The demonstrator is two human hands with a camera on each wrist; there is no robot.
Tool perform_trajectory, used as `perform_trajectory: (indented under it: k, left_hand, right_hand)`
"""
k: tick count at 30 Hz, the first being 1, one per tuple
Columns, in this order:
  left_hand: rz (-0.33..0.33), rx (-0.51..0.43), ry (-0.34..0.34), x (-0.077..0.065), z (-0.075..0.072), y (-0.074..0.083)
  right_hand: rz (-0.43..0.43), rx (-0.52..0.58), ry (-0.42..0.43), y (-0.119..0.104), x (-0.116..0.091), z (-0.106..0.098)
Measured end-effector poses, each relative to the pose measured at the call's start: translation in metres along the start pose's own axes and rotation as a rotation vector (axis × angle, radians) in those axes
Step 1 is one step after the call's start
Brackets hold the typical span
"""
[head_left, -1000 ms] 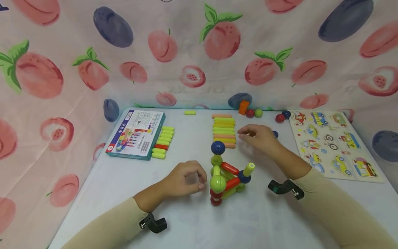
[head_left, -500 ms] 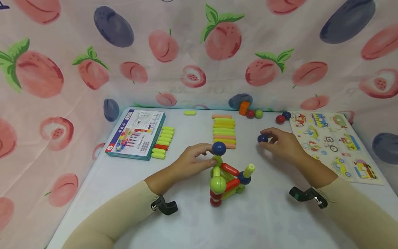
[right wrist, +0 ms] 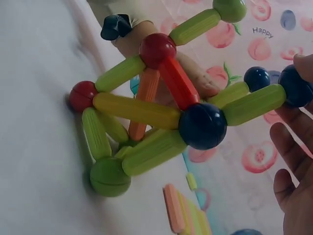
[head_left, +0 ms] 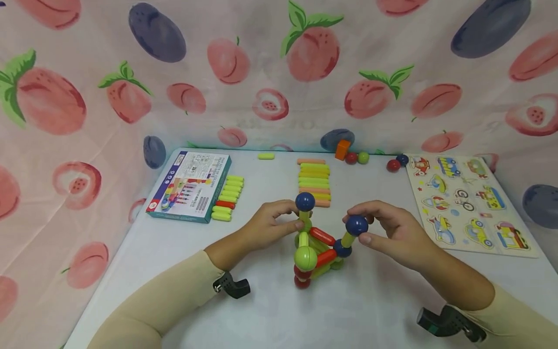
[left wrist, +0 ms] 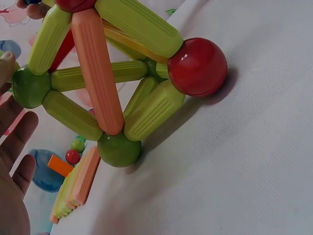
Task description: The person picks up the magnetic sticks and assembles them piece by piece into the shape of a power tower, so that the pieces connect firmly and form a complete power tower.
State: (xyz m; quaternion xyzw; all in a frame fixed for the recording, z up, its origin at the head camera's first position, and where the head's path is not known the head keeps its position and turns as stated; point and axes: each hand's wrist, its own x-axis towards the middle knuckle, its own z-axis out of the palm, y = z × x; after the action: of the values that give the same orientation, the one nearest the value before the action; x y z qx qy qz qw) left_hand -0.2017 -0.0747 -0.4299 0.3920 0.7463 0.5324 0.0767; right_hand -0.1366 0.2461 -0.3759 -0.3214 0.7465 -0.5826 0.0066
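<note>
A construction of magnetic rods and balls (head_left: 323,236) stands upright on the white table, with red and blue balls, green balls, and red, orange and yellow-green rods. Pinched between thumb and fingers of my right hand (head_left: 403,240) is a blue ball (head_left: 357,225), at the upper end of a yellow-green rod (right wrist: 257,105). On the far left side, my left hand (head_left: 266,230) grips the construction at a green ball (left wrist: 32,87), just below another rod topped by a second blue ball (head_left: 305,201). A third upright rod carries a green ball (head_left: 305,258) at the front.
Behind the construction lies a row of loose rods (head_left: 314,182). A box (head_left: 192,186) with several rods beside it lies at left. An orange block (head_left: 342,150), a red ball (head_left: 351,158) and a green ball (head_left: 363,157) sit at the back. A puzzle board (head_left: 471,203) lies at right.
My left hand has moved up to the construction and taken hold of it. My right hand has picked up the blue ball from the table and brought it left onto the bare rod end.
</note>
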Motion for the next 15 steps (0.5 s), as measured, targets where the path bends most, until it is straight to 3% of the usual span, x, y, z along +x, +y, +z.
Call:
perform_trajectory:
  k: [2,6,8,11,15]
  left_hand:
    - [-0.001,-0.004,-0.002,0.0,0.0,0.0]
    - [-0.047,0.015,-0.014,-0.003,-0.001,-0.001]
    - [-0.079,0.03,-0.028,-0.005,-0.001,-0.002]
    - [-0.102,0.04,-0.054,-0.008,0.0,-0.005]
    - [-0.106,0.03,-0.075,-0.01,0.001,-0.007]
  right_hand:
    - [-0.008,0.019,0.007,0.005,-0.002,0.001]
    - [-0.01,0.23,0.118,0.026,-0.014,0.011]
    - [0.016,0.265,0.165,0.039,-0.024,0.021]
    - [0.092,0.161,0.173,0.054,-0.04,0.036]
    - [0.086,-0.006,0.16,0.062,-0.047,0.047]
